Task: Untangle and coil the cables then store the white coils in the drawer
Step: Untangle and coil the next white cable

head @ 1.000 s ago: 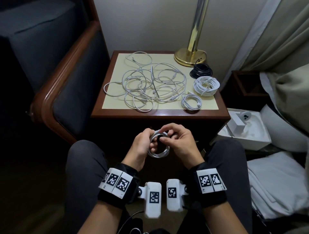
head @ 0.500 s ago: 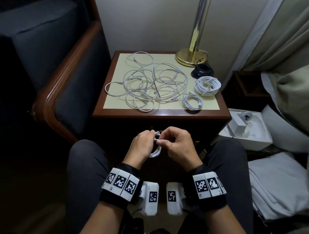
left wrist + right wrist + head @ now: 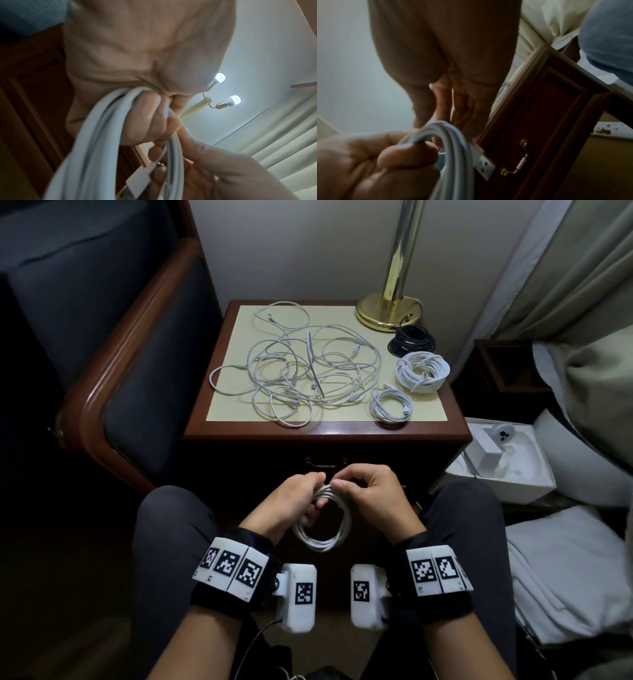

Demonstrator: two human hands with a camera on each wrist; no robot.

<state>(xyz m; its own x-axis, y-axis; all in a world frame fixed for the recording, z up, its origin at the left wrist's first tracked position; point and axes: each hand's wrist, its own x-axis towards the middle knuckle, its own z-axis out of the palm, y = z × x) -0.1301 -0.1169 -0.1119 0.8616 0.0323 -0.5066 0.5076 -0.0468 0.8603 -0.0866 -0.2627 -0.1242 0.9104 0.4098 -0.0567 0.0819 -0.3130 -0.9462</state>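
Over the lap, in front of the nightstand, both hands work one white cable coil (image 3: 323, 522). The left hand (image 3: 296, 501) has its fingers curled through the top of the loops, probably to keep them stacked and round, while the right hand (image 3: 368, 496) pinches a strand at the same spot, seemingly to tuck in the loose end. The coil hangs below the knuckles, clear of the desk (image 3: 442, 426), which gives room to turn it. On the desk the tangled white cables (image 3: 308, 371) lie spread at the centre, and finished work sits apart at the right: a small white coil (image 3: 390, 405), a thicker white coil (image 3: 422, 370) and a black coil (image 3: 412, 341) beside the brass lamp base (image 3: 388, 311), most likely sorted to keep them from the tangle. The drawer looks closed. The wrist views add what the head view hides: the USB plug (image 3: 139, 178) lying against the loops and the brass drawer handle (image 3: 516, 167).
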